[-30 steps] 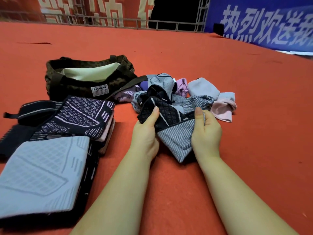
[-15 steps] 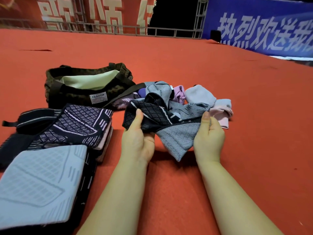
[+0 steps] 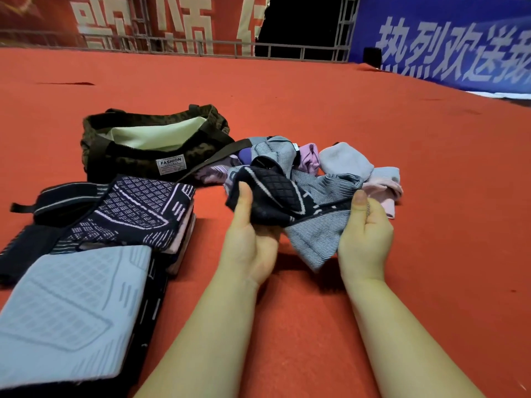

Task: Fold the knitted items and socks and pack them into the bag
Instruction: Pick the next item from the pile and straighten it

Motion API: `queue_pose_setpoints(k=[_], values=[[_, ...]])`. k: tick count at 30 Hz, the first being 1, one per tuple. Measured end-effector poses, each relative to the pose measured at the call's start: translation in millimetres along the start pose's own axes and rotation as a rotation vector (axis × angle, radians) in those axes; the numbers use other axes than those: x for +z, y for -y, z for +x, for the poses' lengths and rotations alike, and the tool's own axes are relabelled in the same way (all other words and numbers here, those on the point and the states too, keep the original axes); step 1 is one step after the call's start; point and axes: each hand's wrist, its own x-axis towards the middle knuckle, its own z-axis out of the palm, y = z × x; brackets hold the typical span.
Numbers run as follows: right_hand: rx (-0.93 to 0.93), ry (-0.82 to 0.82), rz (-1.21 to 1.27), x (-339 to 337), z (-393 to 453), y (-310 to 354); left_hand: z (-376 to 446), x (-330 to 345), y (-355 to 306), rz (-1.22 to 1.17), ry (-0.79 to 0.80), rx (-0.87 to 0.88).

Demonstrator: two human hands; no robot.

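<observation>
My left hand (image 3: 249, 237) pinches the dark checked end of a knitted item (image 3: 275, 199), thumb on top. My right hand (image 3: 363, 234) pinches its grey striped end (image 3: 314, 239), which hangs down in a point between the hands. Behind it lies a loose pile of socks (image 3: 339, 165) in grey, pink and purple. A dark camouflage bag (image 3: 143, 156) with a pale lining and a FASHION label stands open at the back left. Folded knitted items lie at the left: a dark patterned one (image 3: 135, 211) and a light grey one (image 3: 71, 311).
Everything lies on a red carpet (image 3: 431, 196). A metal railing (image 3: 201, 47) and red and blue banners run along the far edge. The bag's strap (image 3: 212, 162) trails toward the sock pile.
Both hands have lifted the dark and grey item slightly and spread it wider; my left hand moved left along the dark end, then back a little.
</observation>
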Motion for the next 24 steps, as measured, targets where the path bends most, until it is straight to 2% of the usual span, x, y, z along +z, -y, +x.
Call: queue_pose_setpoints(k=[3, 8, 14, 18, 24], values=[[-0.09, 0.036, -0.032, -1.5, 0.2, 0.4, -7.8, -1.3, 15.4, 0.18, 0.1, -0.096], [-0.181, 0.126, -0.053, -0.6, -4.4, 3.1, -1.5, -4.5, 23.2, 0.305, -0.19, 0.007], [-0.08, 0.135, -0.009, 10.1, -7.7, 6.5, 6.0, -6.5, 9.6, 0.186, -0.332, 0.075], [-0.026, 0.12, 0.045, 11.6, -5.2, 3.4, 2.8, 0.8, -1.8, 0.118, -0.304, 0.113], [0.195, 0.084, 0.134, 7.3, 2.3, -0.9, -6.7, 16.4, -12.8, 0.072, -0.245, 0.29]])
